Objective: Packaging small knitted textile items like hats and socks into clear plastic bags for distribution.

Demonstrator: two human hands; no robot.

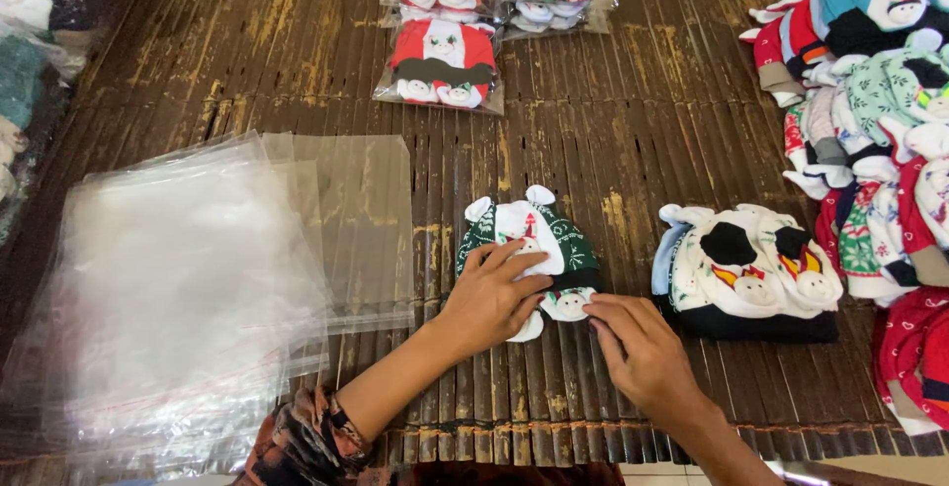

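Note:
A small folded pile of green and white socks with little snowman faces (534,234) lies on the dark bamboo slat mat (613,150), near its front middle. My left hand (491,296) lies flat on top of this pile with the fingers spread and pressing down. My right hand (638,343) touches the pile's lower right edge with its fingertips, close to a snowman face. Neither hand has closed around anything.
A loose stack of clear plastic bags (188,278) lies to the left. A second sock bundle, white and black (746,268), sits to the right. Many more socks are heaped at the far right (880,120). Bagged sock packs (442,61) lie at the back.

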